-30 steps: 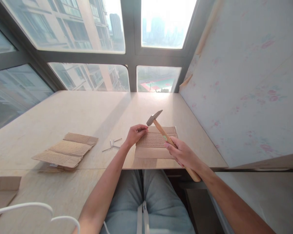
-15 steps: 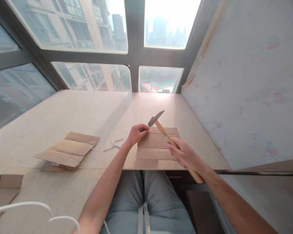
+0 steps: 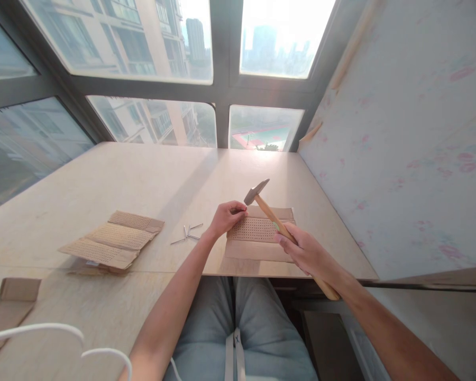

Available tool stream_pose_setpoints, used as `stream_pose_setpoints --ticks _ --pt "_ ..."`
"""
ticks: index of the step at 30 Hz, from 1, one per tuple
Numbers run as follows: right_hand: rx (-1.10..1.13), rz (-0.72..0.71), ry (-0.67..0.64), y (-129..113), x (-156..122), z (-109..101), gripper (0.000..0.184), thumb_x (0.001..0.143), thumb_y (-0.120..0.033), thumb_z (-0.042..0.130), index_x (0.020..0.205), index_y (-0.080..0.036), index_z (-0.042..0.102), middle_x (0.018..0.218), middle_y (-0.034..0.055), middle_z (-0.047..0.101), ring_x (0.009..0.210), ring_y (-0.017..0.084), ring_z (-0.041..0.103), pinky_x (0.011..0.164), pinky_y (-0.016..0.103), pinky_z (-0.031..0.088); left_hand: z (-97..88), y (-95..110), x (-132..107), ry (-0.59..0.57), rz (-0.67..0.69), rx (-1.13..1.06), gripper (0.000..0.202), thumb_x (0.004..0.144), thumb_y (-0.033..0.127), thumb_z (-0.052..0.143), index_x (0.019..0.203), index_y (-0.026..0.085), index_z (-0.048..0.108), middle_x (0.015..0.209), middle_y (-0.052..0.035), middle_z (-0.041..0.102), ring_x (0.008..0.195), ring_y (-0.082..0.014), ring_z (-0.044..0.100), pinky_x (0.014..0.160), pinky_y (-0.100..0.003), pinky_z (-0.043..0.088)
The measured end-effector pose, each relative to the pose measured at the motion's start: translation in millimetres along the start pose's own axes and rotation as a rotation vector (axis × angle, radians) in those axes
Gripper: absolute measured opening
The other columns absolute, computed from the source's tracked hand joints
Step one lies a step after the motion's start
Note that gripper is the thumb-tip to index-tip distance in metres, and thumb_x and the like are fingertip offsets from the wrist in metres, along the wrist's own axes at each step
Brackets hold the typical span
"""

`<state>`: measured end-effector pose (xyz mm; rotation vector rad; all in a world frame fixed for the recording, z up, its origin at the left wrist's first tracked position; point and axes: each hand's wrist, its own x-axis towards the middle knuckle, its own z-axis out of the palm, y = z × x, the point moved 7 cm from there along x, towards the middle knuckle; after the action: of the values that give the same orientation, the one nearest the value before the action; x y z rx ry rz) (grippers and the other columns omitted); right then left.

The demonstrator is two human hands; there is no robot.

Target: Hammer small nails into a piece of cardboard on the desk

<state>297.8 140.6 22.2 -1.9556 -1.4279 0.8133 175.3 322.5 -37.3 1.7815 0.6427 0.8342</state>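
Observation:
My right hand (image 3: 304, 248) is wrapped round the wooden handle of a hammer (image 3: 267, 211). Its metal head hangs just above and right of the fingertips of my left hand (image 3: 229, 216). Those fingers are pinched together at the upper left edge of a flat piece of cardboard (image 3: 257, 250) with rows of small holes; whatever is between them is too small to make out. The hammer and my right hand cover part of the cardboard's right side. Several loose metal nails (image 3: 187, 233) lie in a small cluster left of my left wrist.
A folded, perforated cardboard piece (image 3: 115, 238) rests on the wooden table (image 3: 150, 174) at left. Another cardboard piece (image 3: 11, 301) and a white cable (image 3: 35, 330) are at lower left. Windows border the back; a papered wall (image 3: 412, 148) stands at right.
The whole view has shifted slightly, so everything sits a little farther right. The hammer head stays close above my left fingertips, and both hands keep their hold.

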Motion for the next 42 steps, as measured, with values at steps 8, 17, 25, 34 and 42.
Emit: stream_pose_setpoints --ticks 8,17,25,34,42 --pt "-0.051 -0.033 -0.056 -2.4 0.0 2.4 0.022 0.093 -0.038 0.043 0.08 -0.021 0.046 0.055 -0.0054 0.044 0.042 0.008 0.038 0.039 0.02 0.024 -1.3 3.0 -2.0 -0.014 0.012 0.092 0.017 0.074 0.031 0.068 0.073 0.014 0.067 0.07 -0.0018 0.067 0.065 -0.0135 0.059 0.062 -0.025 0.047" --pt "-0.051 -0.009 -0.079 2.1 -2.4 2.1 0.024 0.094 -0.041 0.042 0.078 -0.022 0.043 0.053 -0.0064 0.042 0.039 0.008 0.038 0.038 0.019 0.023 -0.7 4.1 -2.0 -0.032 0.023 0.105 0.017 0.074 0.031 0.068 0.073 0.014 0.066 0.071 -0.0015 0.066 0.066 -0.0134 0.059 0.061 -0.024 0.045" --pt "-0.086 -0.051 -0.013 -1.0 -2.9 -1.4 0.024 0.093 -0.04 0.043 0.077 -0.021 0.044 0.055 -0.0051 0.044 0.046 0.01 0.041 0.044 0.021 0.026 0.3 4.2 -1.5 -0.051 0.03 0.063 0.016 0.074 0.031 0.068 0.075 0.015 0.067 0.076 -0.0036 0.069 0.071 -0.0161 0.063 0.066 -0.027 0.048" --pt "-0.105 -0.051 -0.032 0.3 -3.0 4.4 0.025 0.095 -0.04 0.041 0.079 -0.021 0.045 0.057 -0.0055 0.045 0.049 0.01 0.043 0.047 0.022 0.028 -0.1 1.8 -0.7 -0.058 0.043 0.109 0.015 0.074 0.03 0.068 0.077 0.015 0.069 0.076 -0.0044 0.07 0.072 -0.0171 0.063 0.064 -0.027 0.049" --pt "-0.008 -0.011 -0.01 1.0 -5.1 -0.8 0.028 0.094 -0.043 0.044 0.076 -0.022 0.042 0.053 -0.007 0.039 0.039 0.008 0.037 0.036 0.019 0.025 -1.3 7.8 0.0 -0.091 0.049 0.122 0.019 0.078 0.034 0.066 0.082 0.016 0.072 0.081 -0.0053 0.072 0.076 -0.0177 0.065 0.07 -0.029 0.051"
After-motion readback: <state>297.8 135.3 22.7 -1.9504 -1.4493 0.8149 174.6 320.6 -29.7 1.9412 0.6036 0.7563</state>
